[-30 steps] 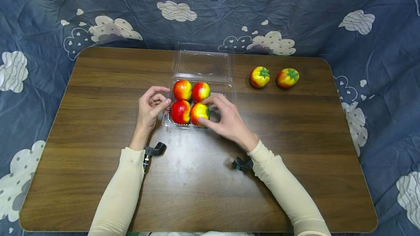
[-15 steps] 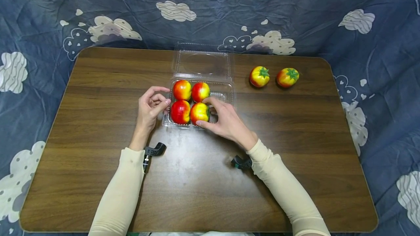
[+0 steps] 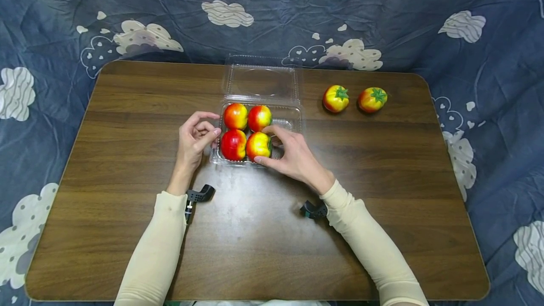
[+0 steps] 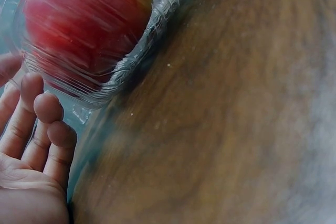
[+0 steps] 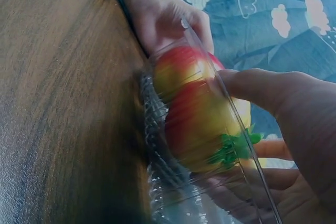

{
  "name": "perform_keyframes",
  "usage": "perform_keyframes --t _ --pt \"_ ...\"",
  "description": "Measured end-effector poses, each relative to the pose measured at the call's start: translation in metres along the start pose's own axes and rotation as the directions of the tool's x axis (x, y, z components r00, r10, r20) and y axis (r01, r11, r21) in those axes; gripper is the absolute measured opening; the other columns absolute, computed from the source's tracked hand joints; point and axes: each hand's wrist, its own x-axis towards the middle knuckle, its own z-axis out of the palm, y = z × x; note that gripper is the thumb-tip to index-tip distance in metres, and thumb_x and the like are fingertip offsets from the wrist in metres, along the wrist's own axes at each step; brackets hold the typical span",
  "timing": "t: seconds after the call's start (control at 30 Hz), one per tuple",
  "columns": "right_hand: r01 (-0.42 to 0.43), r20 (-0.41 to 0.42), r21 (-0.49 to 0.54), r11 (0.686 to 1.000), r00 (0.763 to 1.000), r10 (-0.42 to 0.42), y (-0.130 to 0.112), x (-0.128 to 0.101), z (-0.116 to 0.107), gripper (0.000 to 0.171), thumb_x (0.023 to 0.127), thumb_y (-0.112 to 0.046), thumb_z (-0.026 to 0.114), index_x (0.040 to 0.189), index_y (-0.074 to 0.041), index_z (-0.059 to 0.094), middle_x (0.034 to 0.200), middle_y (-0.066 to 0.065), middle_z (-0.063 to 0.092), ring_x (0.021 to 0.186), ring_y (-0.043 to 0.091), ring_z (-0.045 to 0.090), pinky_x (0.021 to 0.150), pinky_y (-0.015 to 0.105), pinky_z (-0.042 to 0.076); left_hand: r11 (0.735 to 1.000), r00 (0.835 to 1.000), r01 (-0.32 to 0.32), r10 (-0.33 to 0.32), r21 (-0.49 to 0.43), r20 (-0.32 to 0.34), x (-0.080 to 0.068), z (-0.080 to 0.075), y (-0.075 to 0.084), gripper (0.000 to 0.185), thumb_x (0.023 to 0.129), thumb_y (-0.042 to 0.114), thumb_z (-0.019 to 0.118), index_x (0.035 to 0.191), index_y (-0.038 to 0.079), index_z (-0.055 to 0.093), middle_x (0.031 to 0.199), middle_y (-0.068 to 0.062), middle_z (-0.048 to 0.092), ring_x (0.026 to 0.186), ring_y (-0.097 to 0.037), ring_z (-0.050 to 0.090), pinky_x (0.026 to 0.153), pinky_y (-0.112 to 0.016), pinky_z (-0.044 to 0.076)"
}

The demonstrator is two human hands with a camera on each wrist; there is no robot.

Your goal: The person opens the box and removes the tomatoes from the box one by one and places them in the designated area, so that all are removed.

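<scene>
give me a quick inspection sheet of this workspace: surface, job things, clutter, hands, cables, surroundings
surface: brown wooden table with rounded corners.
job's things: clear plastic clamshell box, lid folded open behind it; four red-yellow tomatoes inside, right side of the box unfilled. Near-right tomato is under the right hand's fingers.
clutter: two loose tomatoes at the far right of the table.
grippers: left hand at the box's left edge, fingers curled; whether it grips the edge cannot be told. Right hand holds the near-right tomato.
cables: nothing seen; black wrist mounts only.
surroundings: dark blue cloud-print cloth around the table.
</scene>
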Motion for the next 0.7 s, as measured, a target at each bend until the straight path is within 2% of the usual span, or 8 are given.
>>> perform_keyframes --t 0.27,0.5,0.7 --pt "-0.009 -0.043 0.018 1.000 0.999 0.010 -0.001 -0.002 -0.004 0.065 0.085 -0.045 0.087 0.134 -0.009 0.063 0.125 0.008 0.074 0.096 0.023 0.074 0.088 0.039 0.064 1.000 1.000 -0.010 0.010 0.001 0.003 0.000 0.000 0.000 0.030 0.090 -0.012 0.068 0.118 -0.017 0.061 0.069 -0.011 0.067 0.048 -0.028 0.052 0.048 -0.023 0.052" --pt "0.003 -0.082 0.047 0.999 0.997 0.000 -0.004 -0.003 -0.013 0.062 0.084 -0.044 0.089 0.131 -0.011 0.066 0.122 0.004 0.076 0.093 0.017 0.075 0.086 0.035 0.064 1.000 1.000 0.001 -0.001 -0.014 -0.013 0.000 0.002 0.001 0.031 0.088 -0.016 0.068 0.118 -0.019 0.060 0.067 -0.012 0.066 0.047 -0.021 0.054 0.046 -0.022 0.050" --pt "0.020 -0.120 0.044 0.999 0.993 -0.014 -0.006 -0.003 -0.020 0.061 0.085 -0.044 0.087 0.134 -0.015 0.065 0.126 -0.001 0.073 0.096 0.014 0.070 0.086 0.036 0.062 0.999 1.000 0.008 -0.009 -0.037 -0.023 0.000 0.003 0.001 0.030 0.087 -0.017 0.067 0.116 -0.021 0.059 0.067 -0.016 0.065 0.047 -0.022 0.054 0.045 -0.023 0.050"
